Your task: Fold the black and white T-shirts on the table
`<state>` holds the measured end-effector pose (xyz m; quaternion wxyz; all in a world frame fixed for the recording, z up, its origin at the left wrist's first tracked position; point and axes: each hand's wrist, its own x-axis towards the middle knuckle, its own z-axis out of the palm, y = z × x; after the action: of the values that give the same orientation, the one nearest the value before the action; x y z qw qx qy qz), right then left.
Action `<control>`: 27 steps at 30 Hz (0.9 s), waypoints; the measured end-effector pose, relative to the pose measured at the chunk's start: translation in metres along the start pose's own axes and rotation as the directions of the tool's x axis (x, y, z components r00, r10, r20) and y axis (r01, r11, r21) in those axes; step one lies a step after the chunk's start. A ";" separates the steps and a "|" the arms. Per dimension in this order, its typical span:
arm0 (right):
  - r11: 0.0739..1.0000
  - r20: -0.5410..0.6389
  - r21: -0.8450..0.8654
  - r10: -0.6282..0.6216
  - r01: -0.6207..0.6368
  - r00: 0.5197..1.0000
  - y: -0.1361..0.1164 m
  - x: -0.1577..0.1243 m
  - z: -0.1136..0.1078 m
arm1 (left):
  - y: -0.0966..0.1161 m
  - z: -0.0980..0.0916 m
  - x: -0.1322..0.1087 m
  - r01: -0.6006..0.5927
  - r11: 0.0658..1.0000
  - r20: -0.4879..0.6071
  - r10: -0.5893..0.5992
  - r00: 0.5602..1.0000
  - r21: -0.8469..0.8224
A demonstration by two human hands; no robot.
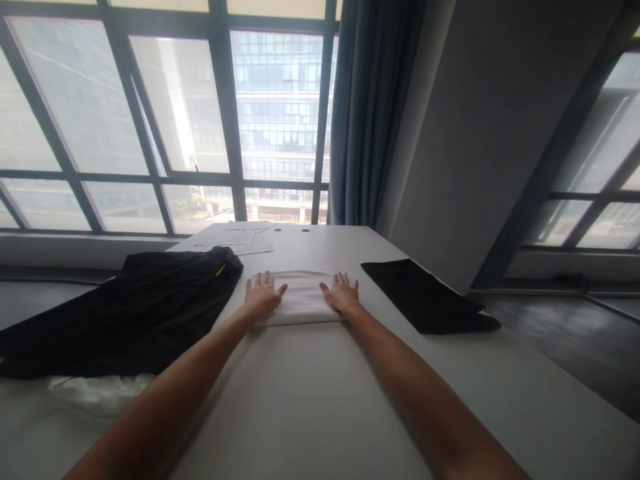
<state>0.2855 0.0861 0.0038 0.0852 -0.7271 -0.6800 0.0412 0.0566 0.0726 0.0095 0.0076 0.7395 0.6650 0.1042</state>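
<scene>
A white folded cloth (303, 300), perhaps a garment, lies flat on the white table (300, 400) in front of me. My left hand (263, 293) rests on its left end with the fingers spread and the palm down. On the right end my right hand (341, 292) lies the same way, fingers apart. Neither hand grips the cloth; both press on its top. The cloth's middle shows between the two thumbs, with slight creases across it.
To the left, a black garment (150, 313) with a small yellow mark lies spread out, a white cloth (100, 393) poking from under it. A folded black cloth (425, 297) sits at right. White sheets (233, 237) lie at the far left end, near the windows. A curtain (365, 120) hangs beyond.
</scene>
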 end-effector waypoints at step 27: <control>0.959 -0.097 0.249 0.164 -0.136 0.982 0.047 -0.025 -0.001 | -0.050 0.017 -0.040 0.164 0.984 0.008 -0.163 0.987 -0.067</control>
<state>0.3304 0.0585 -0.0056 0.2091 -0.7620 -0.6066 0.0877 0.0069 0.0414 -0.0205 0.0417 0.6818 0.7196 0.1246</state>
